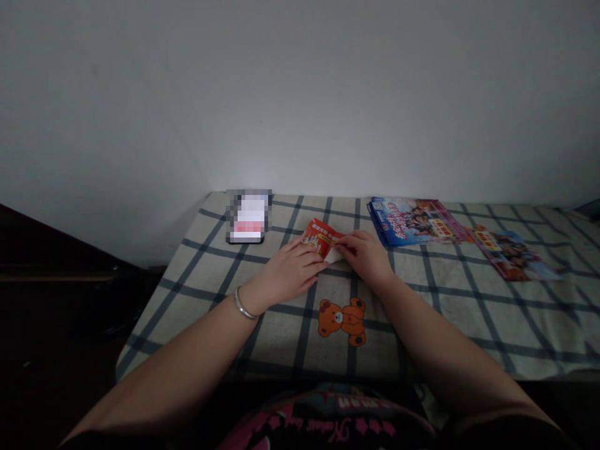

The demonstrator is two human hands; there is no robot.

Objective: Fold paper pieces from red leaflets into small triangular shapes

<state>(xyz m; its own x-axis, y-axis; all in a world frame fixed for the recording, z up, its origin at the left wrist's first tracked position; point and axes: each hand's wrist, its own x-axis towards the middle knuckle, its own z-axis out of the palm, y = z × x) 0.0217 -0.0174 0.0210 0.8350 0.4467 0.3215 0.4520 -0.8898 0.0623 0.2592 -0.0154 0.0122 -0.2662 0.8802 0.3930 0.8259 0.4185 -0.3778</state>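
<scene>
A small red printed leaflet [320,232] lies on the checked tablecloth between my hands, with a pale strip of its underside turned up at the right. My left hand [296,267] rests on its left part, palm down, fingers stretched out flat. At the right edge, the fingers of my right hand [364,255] are pinched together on the leaflet. Parts of the leaflet are covered by my fingers. A silver bangle [244,304] circles my left wrist.
A phone [248,219] with a lit, blurred screen lies at the back left. Back right is a stack of blue and pink flyers [405,222], with another flyer [513,253] beside it. An orange bear print [344,320] marks the tablecloth [197,312]; a pale wall [300,94] stands behind.
</scene>
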